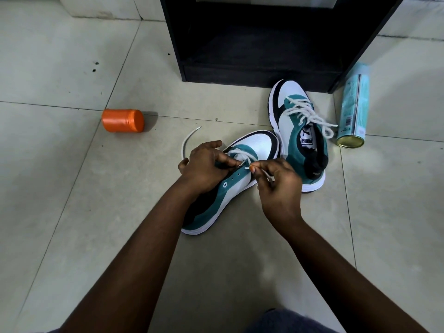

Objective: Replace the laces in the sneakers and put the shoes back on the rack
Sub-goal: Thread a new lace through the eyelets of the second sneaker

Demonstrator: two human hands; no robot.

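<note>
Threading the lace (236, 153) is the job right now, I think, so both hands sit close together over the near shoe (230, 186). The left hand (204, 164) curls its fingers around the shoe's top edge beside the eyelets, likely to keep it from sliding. The right hand (276, 179) pinches the lace tip between thumb and first finger, just beside the left fingertips, aiming it at a hole. The other end of the lace (188, 140) trails out past the left hand's knuckles onto the floor (72, 188).

This shoe lies long-ways from near the wrists up and to the right; its white toe points away from the person, toward the rack (264, 56). Only the holes by the toe have lace; the holes nearer the wrists look empty.

Just beyond the right hand's knuckles stands the far shoe (300, 131), laced but loose, toe also toward the rack.
</note>
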